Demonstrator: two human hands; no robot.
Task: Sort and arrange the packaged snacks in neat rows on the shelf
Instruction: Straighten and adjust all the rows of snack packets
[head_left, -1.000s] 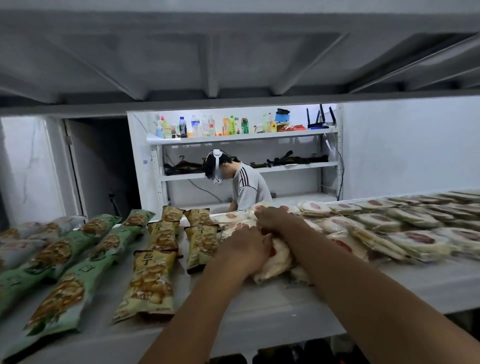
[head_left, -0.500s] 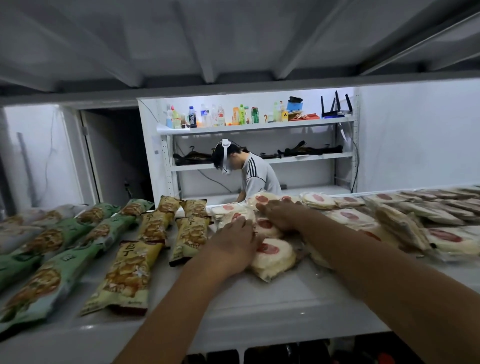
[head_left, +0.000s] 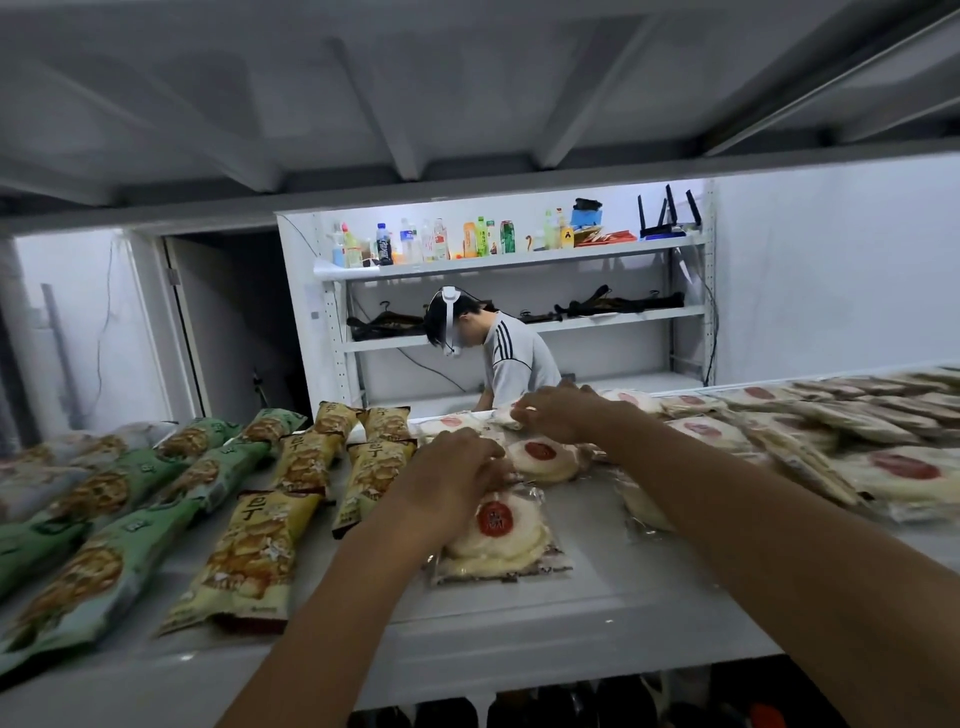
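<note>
Clear packets of white round cakes with a red label lie on the white shelf (head_left: 613, 597). The nearest cake packet (head_left: 501, 538) sits in front of a second one (head_left: 543, 460). My left hand (head_left: 452, 480) rests palm-down on the near packet's far edge, fingers together. My right hand (head_left: 561, 413) reaches farther back and pinches the edge of a rear cake packet (head_left: 506, 415). More cake packets (head_left: 904, 473) spread in loose rows to the right. Yellow snack bags (head_left: 249, 561) and green snack bags (head_left: 88, 577) lie in rows on the left.
Another person (head_left: 498, 353) in a grey shirt bends over behind the shelf. A back wall rack (head_left: 519, 260) holds bottles and a router. The underside of an upper shelf (head_left: 467, 93) hangs low overhead. Dark items show below the shelf's front lip.
Both hands have moved back along the cake column. My left hand slid off the near packet's top, so its red label now shows. My right hand has taken hold of a rear packet.
</note>
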